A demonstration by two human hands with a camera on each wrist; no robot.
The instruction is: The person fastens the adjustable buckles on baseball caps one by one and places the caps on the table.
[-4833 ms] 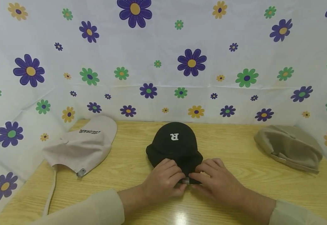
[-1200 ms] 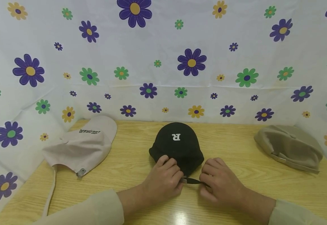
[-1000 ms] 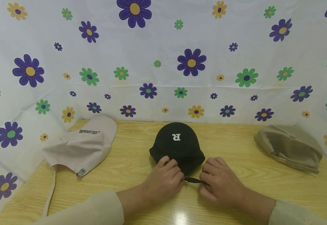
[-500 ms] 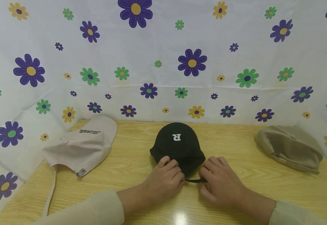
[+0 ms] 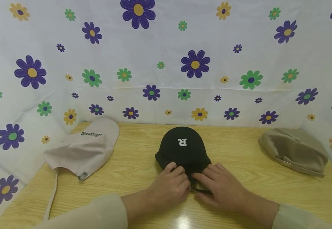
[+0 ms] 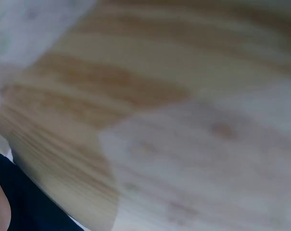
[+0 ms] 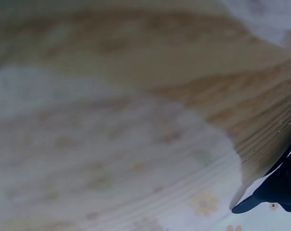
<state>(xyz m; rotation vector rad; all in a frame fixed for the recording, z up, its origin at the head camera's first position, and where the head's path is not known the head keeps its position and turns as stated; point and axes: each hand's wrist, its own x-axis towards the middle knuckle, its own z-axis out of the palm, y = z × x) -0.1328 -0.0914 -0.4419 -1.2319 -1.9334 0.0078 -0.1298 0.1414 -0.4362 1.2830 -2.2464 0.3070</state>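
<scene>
A black baseball cap (image 5: 183, 149) with a white letter R lies mid-table, its rear toward me. My left hand (image 5: 168, 187) grips the cap's rear edge, its fingertips partly hidden behind the knuckles. From there a thin black strap (image 5: 201, 190) runs across to my right hand (image 5: 221, 187). That hand holds the cap's rear right side, index finger stretched toward the left fingertips and thumb below the strap. The buckle is mostly covered. Dark cap fabric (image 6: 30, 202) fills the lower left corner of the left wrist view; a black piece (image 7: 275, 190) shows at the right wrist view's edge.
On the left lies a pale pink cap (image 5: 80, 149) lettered COLORADO, its loose strap (image 5: 51, 197) hanging toward the table's near side. A crumpled olive-tan cap (image 5: 294, 149) sits on the right. Flower-printed white cloth (image 5: 166, 41) encloses the wooden table (image 5: 137, 140) behind and at both sides.
About a second ago the hands stood apart with the strap stretched between them. Now my right hand has moved left onto the cap's rear, and the cap has shifted slightly right and nearer.
</scene>
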